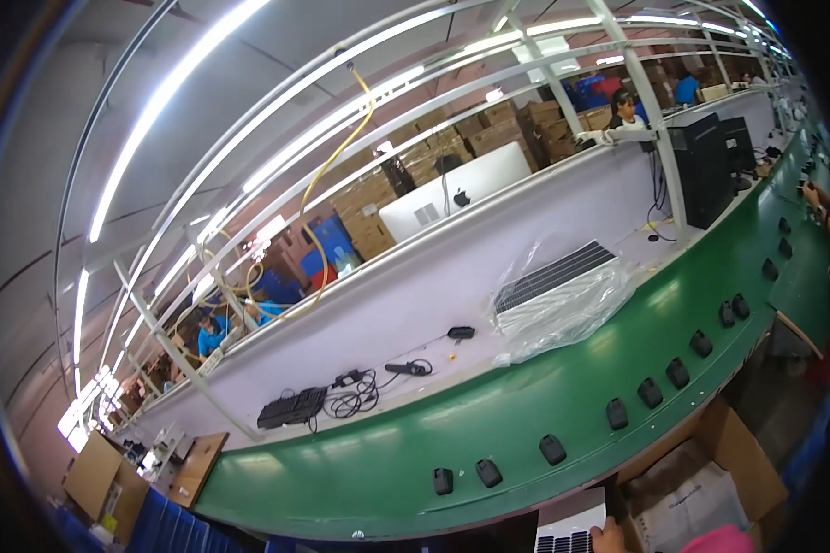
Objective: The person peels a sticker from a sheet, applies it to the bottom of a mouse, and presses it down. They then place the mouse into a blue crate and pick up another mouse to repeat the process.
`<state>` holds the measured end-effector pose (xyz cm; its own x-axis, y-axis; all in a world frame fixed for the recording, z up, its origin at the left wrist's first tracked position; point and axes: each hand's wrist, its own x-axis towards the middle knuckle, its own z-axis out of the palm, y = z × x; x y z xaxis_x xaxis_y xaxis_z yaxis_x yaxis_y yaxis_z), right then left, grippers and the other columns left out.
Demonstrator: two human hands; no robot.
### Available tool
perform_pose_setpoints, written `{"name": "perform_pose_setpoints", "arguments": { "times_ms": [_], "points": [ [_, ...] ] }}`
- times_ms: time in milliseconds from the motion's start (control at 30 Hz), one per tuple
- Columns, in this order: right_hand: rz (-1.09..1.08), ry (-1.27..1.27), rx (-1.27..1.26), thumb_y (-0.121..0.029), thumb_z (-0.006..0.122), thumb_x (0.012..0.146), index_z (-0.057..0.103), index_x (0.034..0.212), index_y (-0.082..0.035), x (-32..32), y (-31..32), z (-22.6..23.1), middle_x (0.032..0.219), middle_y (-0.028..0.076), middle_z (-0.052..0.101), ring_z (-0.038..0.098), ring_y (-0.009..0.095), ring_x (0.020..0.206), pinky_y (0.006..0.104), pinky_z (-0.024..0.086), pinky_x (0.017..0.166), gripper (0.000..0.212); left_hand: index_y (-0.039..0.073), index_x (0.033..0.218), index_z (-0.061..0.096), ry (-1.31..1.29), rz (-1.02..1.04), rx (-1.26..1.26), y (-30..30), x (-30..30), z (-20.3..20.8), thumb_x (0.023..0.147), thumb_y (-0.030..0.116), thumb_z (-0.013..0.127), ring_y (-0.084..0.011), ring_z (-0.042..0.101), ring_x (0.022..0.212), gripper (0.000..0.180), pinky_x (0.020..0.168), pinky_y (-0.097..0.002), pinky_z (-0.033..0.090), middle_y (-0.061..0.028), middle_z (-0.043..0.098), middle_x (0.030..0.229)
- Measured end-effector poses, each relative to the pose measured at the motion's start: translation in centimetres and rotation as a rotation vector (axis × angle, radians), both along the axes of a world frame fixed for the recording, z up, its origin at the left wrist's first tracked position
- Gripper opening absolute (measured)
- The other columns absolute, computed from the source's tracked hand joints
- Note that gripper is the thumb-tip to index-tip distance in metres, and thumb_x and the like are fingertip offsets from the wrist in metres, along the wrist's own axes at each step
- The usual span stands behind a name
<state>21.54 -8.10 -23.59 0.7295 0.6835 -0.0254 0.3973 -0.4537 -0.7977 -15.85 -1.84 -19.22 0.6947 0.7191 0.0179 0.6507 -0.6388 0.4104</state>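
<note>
At the lower edge, right of centre, my right hand (609, 536) is closed on the side of a flat white piece (574, 509) with rows of dark rectangles; its exact kind is unclear, and its lower part is cut off. Beside this hand stands an open cardboard box (752, 465) with white wrapping (692, 502) inside. A pink sleeve (717, 541) shows over the box's near side. My left hand is out of view. On the green belt just beyond, several small black rounded casings (551, 450) lie spaced in a row.
Behind the green belt (341, 479), a ledge holds a black keyboard (291, 407), coiled cables (352, 398) and a dark striped panel in clear plastic (563, 309). A black computer tower (696, 175) stands farther right. Another person's hand (813, 195) is at the far right. Blue crates (171, 525) sit lower left.
</note>
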Motion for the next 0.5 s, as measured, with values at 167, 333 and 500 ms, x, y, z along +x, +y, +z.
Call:
{"name": "perform_pose_setpoints", "arguments": {
  "times_ms": [167, 333, 500],
  "points": [
    [0.013, 0.046, 0.004, -0.025, 0.054, 0.090, 0.047, 0.113, 0.012, -0.1, 0.1, -2.2, 0.077, 0.030, 0.062, 0.062, 0.046, 0.072, 0.0511, 0.049, 0.066, 0.045, 0.012, 0.119, 0.055, 0.070, 0.096, -0.102, 0.1, 2.9, 6.9, 0.092, 0.031, 0.057, -0.0306, 0.045, 0.121, 0.033, 0.085, -0.0621, 0.044, -0.0131, 0.051, 0.129],
    [0.093, -0.044, -0.019, -0.027, 0.056, 0.089, 0.047, 0.119, 0.012, 0.7, -0.7, -2.7, 0.080, 0.028, 0.063, 0.061, 0.048, 0.073, 0.0519, 0.049, 0.067, 0.050, 0.012, 0.119, 0.056, 0.097, 0.130, -0.182, 2.6, 6.8, 12.1, 0.091, 0.031, 0.058, -0.0303, 0.048, 0.117, 0.034, 0.084, -0.0600, 0.045, -0.0144, 0.053, 0.126],
    [-0.032, -0.023, 0.027, -0.032, 0.057, 0.088, 0.050, 0.116, 0.012, -0.3, -1.1, 0.2, 0.096, 0.034, 0.061, 0.057, 0.050, 0.093, 0.0503, 0.045, 0.085, 0.052, 0.011, 0.118, 0.057, 0.084, 0.258, -0.315, 1.9, 8.6, 14.7, 0.091, 0.032, 0.059, -0.0300, 0.051, 0.113, 0.034, 0.084, -0.0579, 0.046, -0.0158, 0.055, 0.123]
  ]
}}
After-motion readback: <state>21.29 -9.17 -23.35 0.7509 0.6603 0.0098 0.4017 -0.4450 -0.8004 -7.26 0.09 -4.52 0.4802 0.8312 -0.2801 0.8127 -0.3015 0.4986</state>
